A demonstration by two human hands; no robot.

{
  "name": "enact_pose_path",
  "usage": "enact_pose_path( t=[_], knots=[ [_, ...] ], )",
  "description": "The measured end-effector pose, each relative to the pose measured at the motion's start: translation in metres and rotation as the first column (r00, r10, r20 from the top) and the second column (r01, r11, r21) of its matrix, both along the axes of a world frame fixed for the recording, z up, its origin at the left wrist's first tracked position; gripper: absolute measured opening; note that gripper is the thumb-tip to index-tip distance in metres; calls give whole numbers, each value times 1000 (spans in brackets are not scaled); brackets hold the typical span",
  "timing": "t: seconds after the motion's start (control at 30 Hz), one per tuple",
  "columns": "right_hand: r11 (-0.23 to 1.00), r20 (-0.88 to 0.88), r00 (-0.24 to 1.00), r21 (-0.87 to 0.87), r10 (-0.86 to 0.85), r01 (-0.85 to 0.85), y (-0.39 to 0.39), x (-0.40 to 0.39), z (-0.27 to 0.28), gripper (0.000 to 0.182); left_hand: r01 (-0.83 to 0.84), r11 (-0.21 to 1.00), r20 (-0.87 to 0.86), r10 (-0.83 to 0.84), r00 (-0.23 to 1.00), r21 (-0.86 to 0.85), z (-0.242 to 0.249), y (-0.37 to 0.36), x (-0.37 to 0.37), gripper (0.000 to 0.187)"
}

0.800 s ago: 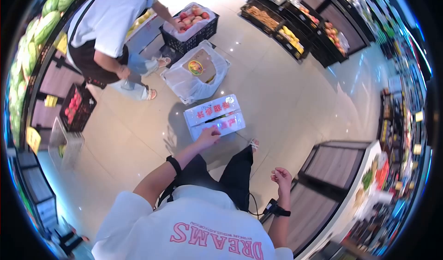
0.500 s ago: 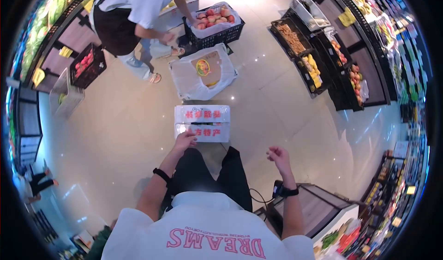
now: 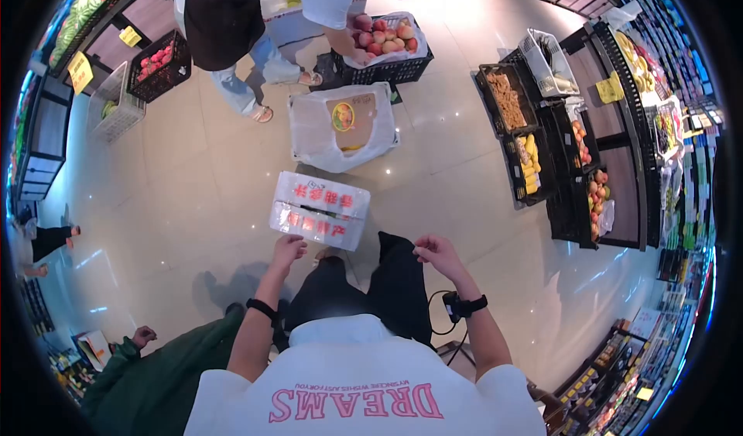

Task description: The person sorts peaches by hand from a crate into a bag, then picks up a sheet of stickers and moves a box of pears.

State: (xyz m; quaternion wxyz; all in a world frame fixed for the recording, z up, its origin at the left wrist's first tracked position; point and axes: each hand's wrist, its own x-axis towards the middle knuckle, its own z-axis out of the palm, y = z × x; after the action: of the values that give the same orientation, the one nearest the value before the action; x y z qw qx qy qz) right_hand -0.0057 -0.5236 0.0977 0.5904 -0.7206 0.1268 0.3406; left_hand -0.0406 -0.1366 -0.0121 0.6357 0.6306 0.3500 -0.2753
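A white carton (image 3: 352, 207) with red printed characters lies on the floor in front of my legs, turned at a slant, a dark slit along its top. My left hand (image 3: 288, 253) hovers by its near left edge, fingers loosely bent and holding nothing. Off to the right of the carton is my right hand (image 3: 438, 255), empty, its fingers half curled with the thumb apart. Just beyond the carton sits a crate wrapped in white plastic (image 3: 309, 130), with a brown cardboard sheet and a yellow oval label on top.
A co-worker in a dark apron (image 3: 224, 25) bends over a black crate of peaches (image 3: 414, 68), one hand at the fruit. Crates of produce (image 3: 507, 99) stand at right. A red-fruit crate (image 3: 159, 68) is at left. Someone in a green sleeve (image 3: 166, 374) is close at my left.
The carton has turned clockwise and sits further left. My right hand has moved inward. The green-sleeved person has come into view at lower left, and the co-worker leans further over the peaches.
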Motion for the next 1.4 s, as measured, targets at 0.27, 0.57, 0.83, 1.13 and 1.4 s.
enact_pose_path(
  t=[0.27, 0.57, 0.83, 1.13, 1.4],
  knots=[
    [983, 102, 979, 13, 178, -181, -125, 133, -30, 15, -219, 972, -64, 225, 972, 89, -26, -120, 39, 29],
    [998, 82, 994, -29, 67, -64, -300, 204, -18, 15, -235, 968, -87, 227, 970, -89, 30, -302, 142, 26],
    [998, 13, 998, 21, 64, -64, -309, 255, -18, 14, -258, 966, -80, 256, 963, -11, 27, -323, 217, 26],
    [996, 39, 998, -79, 45, -41, -306, 365, 1, 14, -258, 960, -1, 260, 966, -111, -6, -329, 351, 24],
    [948, 341, 910, -286, 236, -139, -296, 447, -10, 16, -268, 901, 133, 328, 935, -342, -23, -285, 439, 21]
  ],
)
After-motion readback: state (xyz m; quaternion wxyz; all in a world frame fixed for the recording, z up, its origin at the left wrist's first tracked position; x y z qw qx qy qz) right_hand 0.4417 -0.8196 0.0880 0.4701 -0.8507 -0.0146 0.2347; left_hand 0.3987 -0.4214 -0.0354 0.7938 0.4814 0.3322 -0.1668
